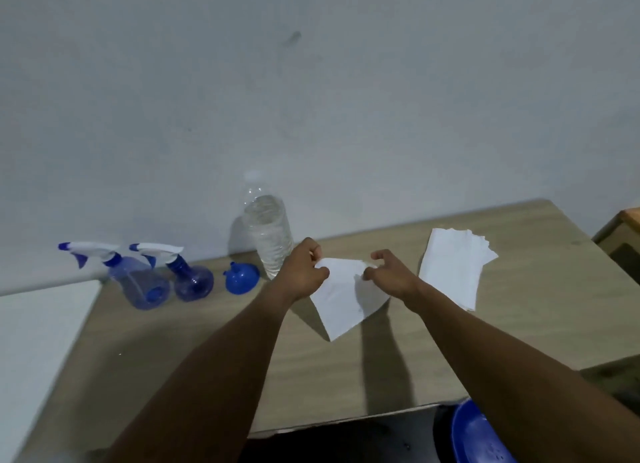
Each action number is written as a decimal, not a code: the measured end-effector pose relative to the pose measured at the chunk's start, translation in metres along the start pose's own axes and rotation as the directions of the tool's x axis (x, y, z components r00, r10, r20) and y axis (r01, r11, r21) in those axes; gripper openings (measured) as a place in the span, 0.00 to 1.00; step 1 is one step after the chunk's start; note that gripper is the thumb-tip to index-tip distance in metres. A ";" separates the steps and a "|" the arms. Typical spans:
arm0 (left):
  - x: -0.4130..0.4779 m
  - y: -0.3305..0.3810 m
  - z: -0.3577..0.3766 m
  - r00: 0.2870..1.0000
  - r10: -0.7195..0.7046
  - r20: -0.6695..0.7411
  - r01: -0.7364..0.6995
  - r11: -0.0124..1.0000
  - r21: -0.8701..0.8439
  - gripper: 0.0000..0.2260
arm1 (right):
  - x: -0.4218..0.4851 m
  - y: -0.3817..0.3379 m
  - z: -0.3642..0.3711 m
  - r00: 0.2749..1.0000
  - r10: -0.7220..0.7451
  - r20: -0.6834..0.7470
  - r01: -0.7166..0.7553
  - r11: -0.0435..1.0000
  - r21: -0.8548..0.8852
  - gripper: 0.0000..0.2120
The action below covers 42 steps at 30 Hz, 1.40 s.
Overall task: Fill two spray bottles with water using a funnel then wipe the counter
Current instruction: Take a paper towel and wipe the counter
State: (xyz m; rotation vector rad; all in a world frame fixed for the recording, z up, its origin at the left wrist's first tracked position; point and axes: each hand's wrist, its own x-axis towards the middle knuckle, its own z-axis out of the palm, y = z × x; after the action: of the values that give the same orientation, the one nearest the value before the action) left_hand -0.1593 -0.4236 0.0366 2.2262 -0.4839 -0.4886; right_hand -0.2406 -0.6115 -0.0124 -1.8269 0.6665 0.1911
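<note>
Status: L hand (304,272) and R hand (391,275) each pinch a top corner of one sheet (343,306), thumb against curled fingers, nothing else held. The sheet hangs spread between them above mid-desk, lower corner toward the desk's near edge; contact w/ the top can't be told. Stack (450,268) lies at back-right of the desk (519,324), just beside my R hand. Sprayer 1 (145,282) and sprayer 2 (192,279) stand capped at back-left by the wall edge, funnel (242,277) next to them, bottle (266,234) behind my L hand. Assessment: filling looks done; wipe prep in hand. Rec.: fold the sheet into a pad, since a single ply will prob. tear or ball up when wet; press flat w/ one palm, sweep from the sprayers' side outward, keep clear of the bottle so it isn't knocked.
</note>
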 end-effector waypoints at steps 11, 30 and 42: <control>-0.049 -0.092 -0.109 0.977 -0.142 0.161 0.186 0.933 -0.308 0.09 | -0.036 -0.025 0.136 0.976 0.118 0.182 -0.148 0.976 0.161 0.04; -0.121 -0.247 -0.213 0.914 -0.384 -0.132 0.264 0.809 -0.526 0.27 | -0.066 -0.117 0.288 0.997 -0.001 0.071 -0.029 0.904 0.427 0.20; -0.129 -0.278 -0.237 0.947 -0.298 -0.115 0.216 0.862 -0.458 0.08 | -0.065 -0.130 0.329 0.991 -0.049 0.122 0.003 0.937 0.349 0.11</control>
State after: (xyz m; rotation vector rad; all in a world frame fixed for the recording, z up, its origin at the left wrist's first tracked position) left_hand -0.1027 -0.0424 -0.0071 1.8721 0.0322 -0.4711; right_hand -0.1630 -0.2603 0.0046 -1.4681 0.5463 0.1605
